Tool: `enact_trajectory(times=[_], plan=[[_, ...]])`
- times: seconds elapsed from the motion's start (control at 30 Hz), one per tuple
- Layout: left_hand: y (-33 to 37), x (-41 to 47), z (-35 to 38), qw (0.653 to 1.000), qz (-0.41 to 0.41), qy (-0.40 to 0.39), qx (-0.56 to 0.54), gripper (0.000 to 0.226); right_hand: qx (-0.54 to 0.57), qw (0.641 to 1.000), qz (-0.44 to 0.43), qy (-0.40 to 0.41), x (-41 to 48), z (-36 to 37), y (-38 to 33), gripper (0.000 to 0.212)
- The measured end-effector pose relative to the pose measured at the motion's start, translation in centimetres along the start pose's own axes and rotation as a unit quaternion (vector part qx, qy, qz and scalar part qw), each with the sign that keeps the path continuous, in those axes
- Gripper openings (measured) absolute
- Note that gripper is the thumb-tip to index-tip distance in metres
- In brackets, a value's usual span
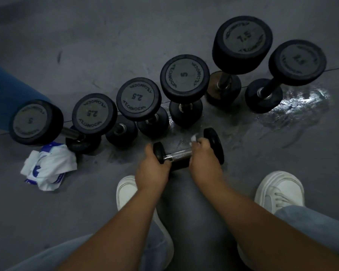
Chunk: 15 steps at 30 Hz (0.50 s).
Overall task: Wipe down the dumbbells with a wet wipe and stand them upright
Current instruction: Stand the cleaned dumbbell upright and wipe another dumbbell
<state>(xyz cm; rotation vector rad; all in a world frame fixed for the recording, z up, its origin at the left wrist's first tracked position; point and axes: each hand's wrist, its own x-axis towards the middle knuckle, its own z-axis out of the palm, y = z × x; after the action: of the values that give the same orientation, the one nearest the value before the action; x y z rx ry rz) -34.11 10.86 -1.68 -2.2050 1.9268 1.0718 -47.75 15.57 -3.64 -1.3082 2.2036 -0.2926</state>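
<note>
A small black dumbbell (pixel 177 154) with a chrome handle lies on its side on the grey floor, just in front of my feet. My left hand (pixel 153 170) grips its left head. My right hand (pixel 204 156) pinches a white wet wipe (pixel 194 138) against the handle beside the right head (pixel 215 143). Behind it, several black dumbbells stand upright in a row, from a 5 (pixel 34 122) at the left, two marked 2.5 (pixel 93 114) (pixel 138 97), another 5 (pixel 185 75), to a 7.5 (pixel 243 43) at the right.
A white and blue wet-wipe pack (pixel 47 166) lies crumpled on the floor at the left. A wet shiny patch (pixel 299 101) spreads on the floor at the right. My white shoes (pixel 126 190) (pixel 280 190) flank the dumbbell. A blue trouser leg (pixel 6 92) stands at far left.
</note>
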Motion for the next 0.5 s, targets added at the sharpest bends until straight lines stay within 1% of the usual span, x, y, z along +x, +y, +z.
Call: enact_trajectory(times=[0.03,0.07,0.1,0.13,0.17,0.2,0.23,0.27,0.3,0.37,0.4,0.5], plan=[[0.1,-0.6,0.4,1.0,0.007,0.008,-0.007,0.082,0.01,1.0,-0.002,-0.023,-0.4,0.4,-0.5,0.045],[0.0,-0.9,0.8,1.0,0.02,-0.002,-0.021,0.088,0.029,0.997,-0.017,-0.07,-0.8,0.5,-1.0,0.046],[-0.2,-1.0,1.2,0.999,0.028,-0.021,-0.035,0.094,0.02,0.99,-0.066,-0.122,-1.1,0.5,-1.2,0.044],[-0.4,-0.8,1.3,0.998,0.031,-0.039,-0.039,0.098,0.009,0.983,-0.107,-0.151,-0.9,0.3,-0.9,0.041],[-0.6,-0.6,1.3,0.998,0.031,-0.05,-0.035,0.099,-0.001,0.984,-0.114,-0.14,-0.3,0.0,-0.3,0.039],[-0.8,-0.5,1.3,0.998,0.031,-0.052,-0.029,0.1,0.016,0.99,-0.077,-0.113,0.3,-0.4,0.3,0.04],[-0.8,-0.4,1.2,0.998,0.03,-0.051,-0.023,0.1,0.007,0.996,-0.044,-0.077,1.0,-0.7,0.9,0.045],[-0.7,-0.4,1.1,0.998,0.031,-0.049,-0.018,0.1,-0.009,0.998,-0.022,-0.063,1.2,-0.7,0.9,0.052],[-0.5,-0.4,1.0,0.998,0.031,-0.049,-0.017,0.1,-0.035,0.997,-0.021,-0.064,0.7,-0.5,0.5,0.057],[-0.3,-0.3,0.8,0.998,0.029,-0.05,-0.031,0.098,-0.068,0.995,-0.005,-0.075,0.1,0.0,-0.5,0.059],[-0.3,-0.2,0.7,0.998,0.029,-0.051,-0.035,0.099,-0.082,0.994,-0.001,-0.074,0.3,-0.1,-0.6,0.056],[-0.4,0.0,0.7,0.998,0.029,-0.053,-0.023,0.1,-0.104,0.994,0.01,-0.034,2.2,-1.6,-0.2,0.037]])
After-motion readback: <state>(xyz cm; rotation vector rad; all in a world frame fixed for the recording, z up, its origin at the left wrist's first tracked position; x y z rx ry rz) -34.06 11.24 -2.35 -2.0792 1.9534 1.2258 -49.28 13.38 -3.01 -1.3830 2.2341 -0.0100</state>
